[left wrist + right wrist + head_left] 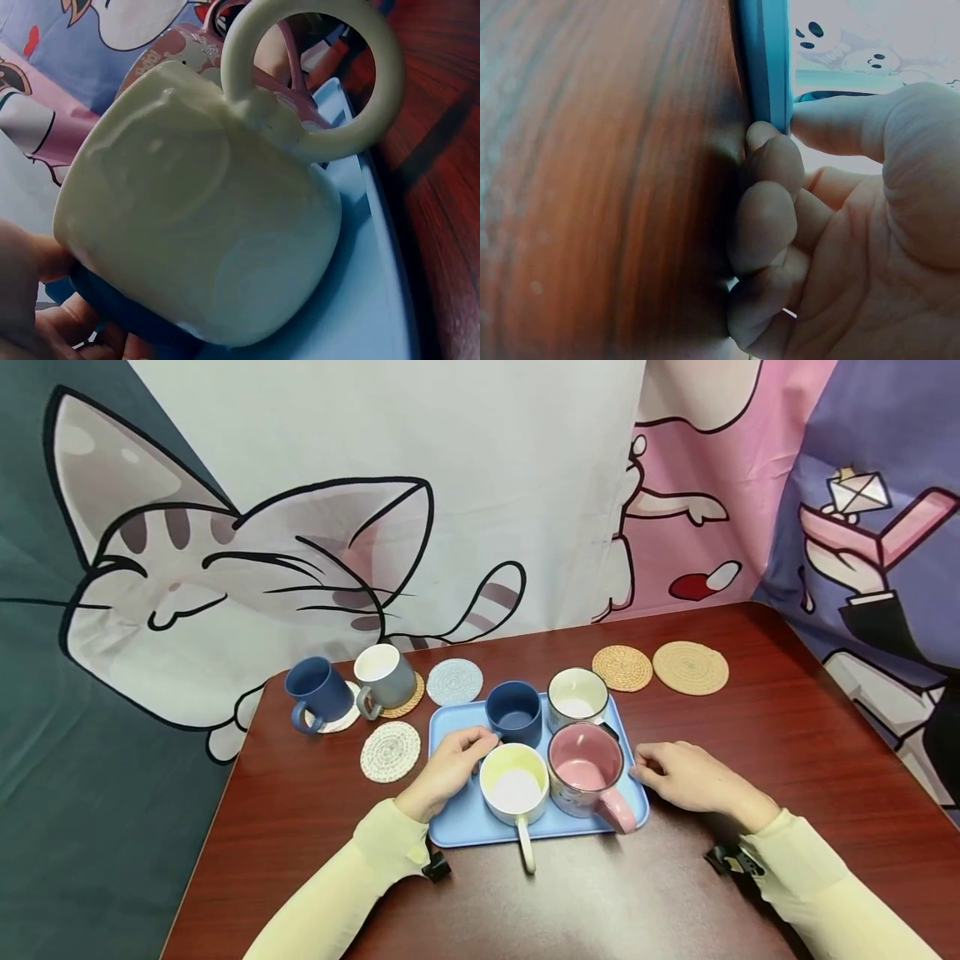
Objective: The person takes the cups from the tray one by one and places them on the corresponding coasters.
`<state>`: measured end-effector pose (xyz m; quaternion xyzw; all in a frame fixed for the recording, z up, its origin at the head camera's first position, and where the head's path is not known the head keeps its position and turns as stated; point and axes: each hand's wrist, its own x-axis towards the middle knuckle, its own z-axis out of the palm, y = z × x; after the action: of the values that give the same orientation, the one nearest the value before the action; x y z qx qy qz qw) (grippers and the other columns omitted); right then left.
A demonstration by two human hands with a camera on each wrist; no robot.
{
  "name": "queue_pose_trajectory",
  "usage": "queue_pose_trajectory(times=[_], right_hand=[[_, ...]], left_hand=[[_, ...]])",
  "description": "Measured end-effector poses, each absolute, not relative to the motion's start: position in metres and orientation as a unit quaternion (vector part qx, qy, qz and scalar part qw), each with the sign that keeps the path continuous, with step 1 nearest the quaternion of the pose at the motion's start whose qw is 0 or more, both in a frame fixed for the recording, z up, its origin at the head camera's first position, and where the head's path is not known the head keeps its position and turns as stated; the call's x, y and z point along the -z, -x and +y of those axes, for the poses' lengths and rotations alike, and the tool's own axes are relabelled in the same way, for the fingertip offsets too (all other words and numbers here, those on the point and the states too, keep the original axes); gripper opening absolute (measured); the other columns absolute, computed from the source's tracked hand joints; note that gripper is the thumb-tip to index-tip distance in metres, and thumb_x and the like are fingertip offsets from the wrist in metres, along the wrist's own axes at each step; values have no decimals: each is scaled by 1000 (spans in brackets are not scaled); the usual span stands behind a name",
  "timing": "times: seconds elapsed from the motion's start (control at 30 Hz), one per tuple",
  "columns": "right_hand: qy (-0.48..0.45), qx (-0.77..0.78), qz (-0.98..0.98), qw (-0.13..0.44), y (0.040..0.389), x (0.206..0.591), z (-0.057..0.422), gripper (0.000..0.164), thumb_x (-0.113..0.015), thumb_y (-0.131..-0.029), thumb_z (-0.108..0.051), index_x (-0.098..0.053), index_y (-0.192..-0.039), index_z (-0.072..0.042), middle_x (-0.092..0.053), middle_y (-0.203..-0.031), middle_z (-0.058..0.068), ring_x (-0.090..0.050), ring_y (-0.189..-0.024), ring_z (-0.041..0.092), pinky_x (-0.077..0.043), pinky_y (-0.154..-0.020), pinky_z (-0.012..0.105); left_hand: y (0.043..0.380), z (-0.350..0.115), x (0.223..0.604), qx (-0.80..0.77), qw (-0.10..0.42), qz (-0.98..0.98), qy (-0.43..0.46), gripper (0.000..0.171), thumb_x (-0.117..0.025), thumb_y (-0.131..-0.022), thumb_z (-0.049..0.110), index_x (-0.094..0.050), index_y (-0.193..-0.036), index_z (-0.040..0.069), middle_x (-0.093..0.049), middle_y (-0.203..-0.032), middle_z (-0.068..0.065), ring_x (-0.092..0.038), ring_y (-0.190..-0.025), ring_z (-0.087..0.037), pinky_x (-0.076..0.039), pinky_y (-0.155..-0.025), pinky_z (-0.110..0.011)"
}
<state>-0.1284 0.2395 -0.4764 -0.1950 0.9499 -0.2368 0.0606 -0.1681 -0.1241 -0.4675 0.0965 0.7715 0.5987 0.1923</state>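
A light blue tray (468, 831) holds a navy mug (514, 714), a white mug with a dark rim (576, 693), a pale yellow mug (514, 783) and a pink mug (585, 768). At the tray's left side, my left hand (450, 768) pinches the navy mug around its handle side; the handle itself is mostly hidden. The yellow mug (195, 202) fills the left wrist view, with dark blue showing behind it by the fingers. My right hand (686, 777) grips the tray's right rim (769, 67) between thumb and curled fingers.
Left of the tray, a blue mug (318, 689) and a grey mug (385, 677) stand on coasters. Other round coasters lie nearby: white (390, 752), light blue (454, 682), orange-tan (622, 668) and beige (690, 667). A cartoon-printed cloth (525, 485) hangs behind the brown table (600, 893).
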Motion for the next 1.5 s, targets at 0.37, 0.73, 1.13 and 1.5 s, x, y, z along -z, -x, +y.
queue_pose_trajectory(times=[0.37,0.73,1.13,1.5], right_hand=[[201,240,948,59,127,474,240,33,-69,-98,-23,-48,-71,-25,-35,-61,-15,-36,-58,1,-31,-59,23],[199,238,949,60,128,474,239,34,-69,-97,-22,-48,-71,-25,-35,-61,-15,-37,-58,2,-32,-59,23],[199,237,949,64,128,473,239,33,-69,-98,-25,-49,-72,-25,-36,-62,-15,-37,-59,2,-31,-60,24],[198,236,949,62,127,473,239,33,-69,-98,-25,-48,-72,-25,-35,-62,-15,-36,-60,2,-31,-60,24]], left_hand=[[168,-121,469,-631,187,750,-62,28,-49,-110,22,-63,-90,7,-56,-85,3,-47,-80,-18,-40,-75,-27],[175,-127,470,-625,175,758,-60,35,-40,-113,23,-56,-87,5,-52,-85,-2,-46,-78,-19,-40,-71,-28],[176,-125,470,-617,159,766,-86,42,-38,-113,22,-51,-86,-7,-46,-79,-6,-40,-71,-20,-35,-66,-24],[176,-124,473,-649,148,742,-77,41,-37,-113,21,-44,-81,-3,-42,-76,-4,-33,-65,-15,-30,-67,-24]])
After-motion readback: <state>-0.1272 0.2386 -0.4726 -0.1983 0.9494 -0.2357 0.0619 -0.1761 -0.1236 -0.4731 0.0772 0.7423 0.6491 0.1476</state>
